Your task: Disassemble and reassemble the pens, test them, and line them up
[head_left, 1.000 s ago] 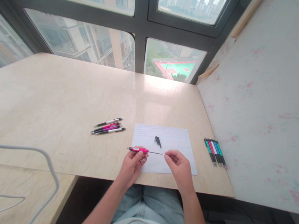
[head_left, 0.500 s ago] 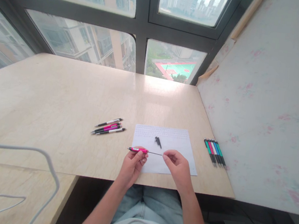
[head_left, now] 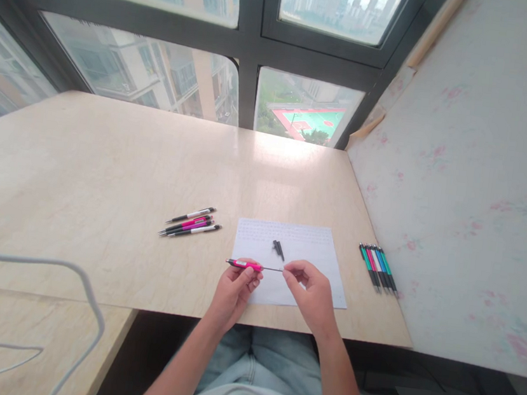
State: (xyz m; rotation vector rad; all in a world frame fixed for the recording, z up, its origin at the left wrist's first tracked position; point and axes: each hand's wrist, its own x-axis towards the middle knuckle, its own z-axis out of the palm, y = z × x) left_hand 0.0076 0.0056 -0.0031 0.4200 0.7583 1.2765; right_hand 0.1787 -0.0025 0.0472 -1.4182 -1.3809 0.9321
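Observation:
My left hand point(head_left: 236, 289) grips a pink pen barrel point(head_left: 243, 263), held level just above the near edge of a white sheet of paper point(head_left: 303, 247). A thin dark refill point(head_left: 271, 268) sticks out of the barrel's right end, and my right hand point(head_left: 307, 291) pinches its free end. A small black pen part point(head_left: 278, 248) lies on the paper just beyond both hands.
A few assembled pens point(head_left: 191, 221) lie on the beige table point(head_left: 102, 184) to the left of the paper. Several coloured pens point(head_left: 378, 267) lie in a row at the right, close to the speckled wall panel point(head_left: 476, 185). A white cable point(head_left: 58, 300) loops at the lower left. Windows stand beyond the far edge.
My right hand has moved left toward the barrel, so less of the refill shows between the hands. My left hand has stayed put.

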